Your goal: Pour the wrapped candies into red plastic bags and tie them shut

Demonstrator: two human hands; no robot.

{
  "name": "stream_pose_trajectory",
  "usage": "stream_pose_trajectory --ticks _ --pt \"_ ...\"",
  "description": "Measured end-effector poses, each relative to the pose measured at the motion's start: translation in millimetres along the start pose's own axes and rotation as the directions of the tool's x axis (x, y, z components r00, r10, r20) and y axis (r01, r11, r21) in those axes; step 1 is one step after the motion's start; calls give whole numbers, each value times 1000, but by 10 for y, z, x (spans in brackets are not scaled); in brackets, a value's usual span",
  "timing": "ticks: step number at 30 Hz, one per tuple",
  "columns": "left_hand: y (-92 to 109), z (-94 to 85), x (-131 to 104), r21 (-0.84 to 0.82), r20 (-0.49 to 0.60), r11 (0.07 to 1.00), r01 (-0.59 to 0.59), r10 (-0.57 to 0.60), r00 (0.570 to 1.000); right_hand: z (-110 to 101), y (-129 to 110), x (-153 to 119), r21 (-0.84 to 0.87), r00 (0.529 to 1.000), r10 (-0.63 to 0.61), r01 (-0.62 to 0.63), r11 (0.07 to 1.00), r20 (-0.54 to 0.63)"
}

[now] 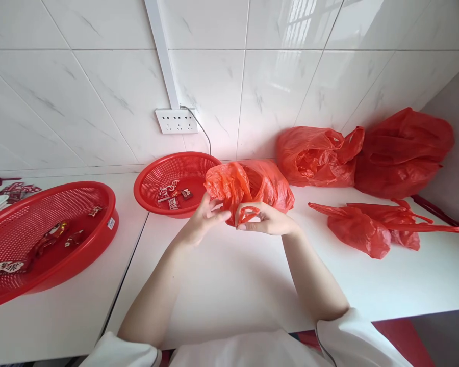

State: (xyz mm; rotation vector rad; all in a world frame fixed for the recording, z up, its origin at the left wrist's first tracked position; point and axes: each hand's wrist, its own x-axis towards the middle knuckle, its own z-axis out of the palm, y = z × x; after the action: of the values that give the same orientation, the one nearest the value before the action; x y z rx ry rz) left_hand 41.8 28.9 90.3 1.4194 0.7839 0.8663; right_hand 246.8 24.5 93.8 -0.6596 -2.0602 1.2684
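Note:
Both my hands are at a red plastic bag [270, 183] in the middle of the white table. My right hand [265, 219] pinches a looped handle of it between thumb and fingers. My left hand [202, 221] is at the bag's left side, thumb stretched toward the handle and fingers partly behind the crumpled plastic. What the bag holds is hidden. Just behind my left hand stands a round red basket [147, 196] with several small wrapped snacks [174, 204] in it.
At the left is a larger red basket [109, 204] with a few wrapped pieces [74, 238]. Two full red bags [317, 158] stand against the tiled wall at the right, with smaller tied red bags [361, 232] before them. A socket strip [176, 122] is on the wall.

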Motion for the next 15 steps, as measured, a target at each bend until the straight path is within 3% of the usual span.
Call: stream_pose_trajectory --ticks 4,8,11,13,15 --pt "-66 -111 65 -117 -263 991 -58 25 964 8 -73 -53 -134 992 51 -36 990 113" --pt "-37 -273 79 -210 -374 972 -100 14 927 20 -103 -88 -44 997 73 -74 996 -27" --pt "67 -375 31 -372 -343 923 -102 -34 939 12 -45 -77 78 964 96 -79 994 -248" --pt "134 -412 -4 -558 -249 828 -60 -98 963 -4 36 -48 222 898 100 -3 975 -429" --pt "163 -425 -22 -720 -124 694 17 -153 980 -28 118 -19 393 804 115 155 906 -583"
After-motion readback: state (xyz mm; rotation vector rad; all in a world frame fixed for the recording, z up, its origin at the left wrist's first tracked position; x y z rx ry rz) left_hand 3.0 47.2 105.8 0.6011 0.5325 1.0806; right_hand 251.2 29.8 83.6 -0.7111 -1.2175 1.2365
